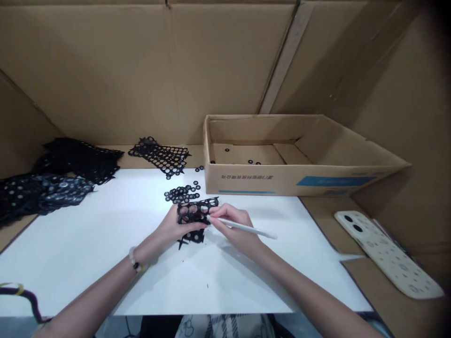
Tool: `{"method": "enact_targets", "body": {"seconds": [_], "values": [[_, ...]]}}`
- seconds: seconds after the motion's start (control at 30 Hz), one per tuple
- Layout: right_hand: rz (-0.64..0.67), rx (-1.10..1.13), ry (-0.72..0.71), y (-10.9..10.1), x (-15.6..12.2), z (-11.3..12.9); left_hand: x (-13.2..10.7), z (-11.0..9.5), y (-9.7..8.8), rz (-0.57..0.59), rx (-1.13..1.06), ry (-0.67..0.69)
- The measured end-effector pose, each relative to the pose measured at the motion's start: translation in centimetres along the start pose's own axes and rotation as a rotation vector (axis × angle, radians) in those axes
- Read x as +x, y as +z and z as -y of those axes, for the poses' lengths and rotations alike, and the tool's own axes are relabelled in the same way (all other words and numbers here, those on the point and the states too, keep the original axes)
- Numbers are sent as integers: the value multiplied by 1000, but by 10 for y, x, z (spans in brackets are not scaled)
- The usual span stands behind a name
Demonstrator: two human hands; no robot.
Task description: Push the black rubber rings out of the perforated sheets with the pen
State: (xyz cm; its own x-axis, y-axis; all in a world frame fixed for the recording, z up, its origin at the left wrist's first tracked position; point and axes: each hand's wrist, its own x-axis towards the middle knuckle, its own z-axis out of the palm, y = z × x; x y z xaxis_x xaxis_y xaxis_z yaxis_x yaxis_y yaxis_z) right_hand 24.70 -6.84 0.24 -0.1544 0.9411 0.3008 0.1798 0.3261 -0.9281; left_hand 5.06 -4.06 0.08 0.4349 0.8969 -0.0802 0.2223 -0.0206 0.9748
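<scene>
Just a ragged, holed black sheet (193, 212) clasped in left hand (172, 226), white stylus (257, 230) in right hand (230, 227)

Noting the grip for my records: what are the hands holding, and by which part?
The left hand holds the black punched sheet by its middle; the right hand grips the white pen-shaped tool near its tip end.

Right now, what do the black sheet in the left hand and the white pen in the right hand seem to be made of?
The black perforated sheet looks like matte rubber or foam: it shows no shine and seems to bend around the left hand. The white pen in the right hand looks like smooth plastic with a sheen, though painted metal is possible.
</scene>
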Motion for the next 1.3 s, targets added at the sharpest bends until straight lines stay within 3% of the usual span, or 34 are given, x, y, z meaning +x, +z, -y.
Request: {"method": "enact_targets", "body": {"seconds": [0.2,0.37,0.5,0.97,1.3], "values": [[-161,46,-52,-4,0,4,1,3,3,-230,-34,-59],[-179,40,-38,-3,1,5,1,-5,1,-205,-62,26],[-176,57,-47,-1,-1,7,-2,-10,7,-304,-102,-36],[-182,31,-106,-1,-6,7,-4,-16,12,-312,-104,-98],[-140,-10,-32,7,-6,3,-5,-7,10,-281,-69,-61]]}}
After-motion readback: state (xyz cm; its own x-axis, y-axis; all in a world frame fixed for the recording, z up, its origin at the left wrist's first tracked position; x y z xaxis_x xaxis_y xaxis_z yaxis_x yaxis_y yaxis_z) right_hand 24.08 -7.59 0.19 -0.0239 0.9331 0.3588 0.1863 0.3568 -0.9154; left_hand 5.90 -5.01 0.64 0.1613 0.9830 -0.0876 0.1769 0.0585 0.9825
